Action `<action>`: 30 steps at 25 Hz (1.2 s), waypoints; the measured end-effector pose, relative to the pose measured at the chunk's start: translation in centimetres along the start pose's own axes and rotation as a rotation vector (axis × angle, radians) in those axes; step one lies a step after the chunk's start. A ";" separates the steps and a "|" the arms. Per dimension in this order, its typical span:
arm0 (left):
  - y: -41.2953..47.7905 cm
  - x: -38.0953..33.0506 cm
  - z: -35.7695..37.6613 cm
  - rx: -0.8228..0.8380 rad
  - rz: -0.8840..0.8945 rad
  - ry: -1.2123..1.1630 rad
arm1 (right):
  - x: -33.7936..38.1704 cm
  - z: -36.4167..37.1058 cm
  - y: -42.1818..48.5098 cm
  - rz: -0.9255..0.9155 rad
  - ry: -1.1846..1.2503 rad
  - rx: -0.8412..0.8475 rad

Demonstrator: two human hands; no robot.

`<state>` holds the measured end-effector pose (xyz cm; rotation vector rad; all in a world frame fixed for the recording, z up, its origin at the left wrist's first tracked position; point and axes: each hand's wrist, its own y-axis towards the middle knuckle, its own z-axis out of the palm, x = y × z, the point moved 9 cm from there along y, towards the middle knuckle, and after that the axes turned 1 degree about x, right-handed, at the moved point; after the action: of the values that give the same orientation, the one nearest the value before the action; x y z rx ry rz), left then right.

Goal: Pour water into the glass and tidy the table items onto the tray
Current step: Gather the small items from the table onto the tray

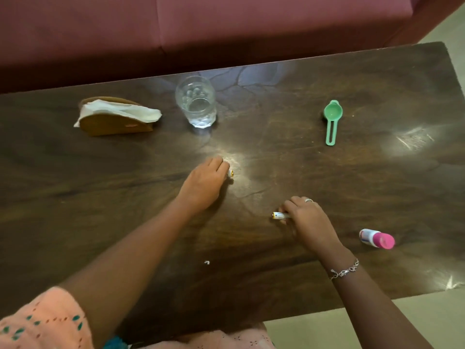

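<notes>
A clear glass (pixel 196 103) stands upright at the back of the dark wooden table (pixel 352 187); I cannot tell whether it holds water. My left hand (pixel 203 185) rests mid-table, fingers closed over a small battery (pixel 230 173) whose gold tip pokes out. My right hand (pixel 307 220) pinches a second battery (pixel 279 215) lying on the table, its plus end showing to the left. No tray or water container is in view.
A brown napkin holder (pixel 115 119) with white tissue sits at the back left. A green measuring scoop (pixel 332 117) lies at the back right. A small pink-capped tube (pixel 377 238) lies near the front right edge. A maroon sofa (pixel 201 28) runs behind the table.
</notes>
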<state>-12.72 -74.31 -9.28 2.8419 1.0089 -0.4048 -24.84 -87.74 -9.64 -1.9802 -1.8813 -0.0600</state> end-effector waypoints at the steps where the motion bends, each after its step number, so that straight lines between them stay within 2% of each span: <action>1: -1.7 1.0 -0.8 -0.020 -0.010 0.000 | 1.6 0.3 0.4 -0.013 -0.001 0.010; 6: -10.1 7.4 -4.2 -0.017 -0.067 0.066 | 11.0 1.3 2.6 -0.092 0.054 -0.005; 12: -20.8 17.4 -9.0 -0.001 -0.233 0.153 | 24.3 3.5 6.5 -0.254 0.104 0.038; 19: -35.6 31.5 -16.4 -0.172 -0.596 0.203 | 36.9 7.7 11.2 -0.345 0.096 0.123; 21: -39.2 35.1 -18.0 -0.169 -0.676 0.232 | 39.6 8.4 11.9 -0.361 0.112 0.136; 23: -42.1 38.4 -18.1 -0.080 -0.683 0.301 | 42.7 9.1 12.6 -0.378 0.137 0.155; 26: -43.6 41.0 -15.1 0.187 -0.605 0.341 | 46.4 10.1 13.5 -0.405 0.179 0.179; 30: -44.2 42.9 -10.7 0.444 -0.711 0.167 | 49.5 11.0 14.6 -0.427 0.169 0.221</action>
<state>-6.37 -12.13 -11.27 2.7986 2.2150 -0.4943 -9.02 -37.44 -8.43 -1.3636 -2.0642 -0.1300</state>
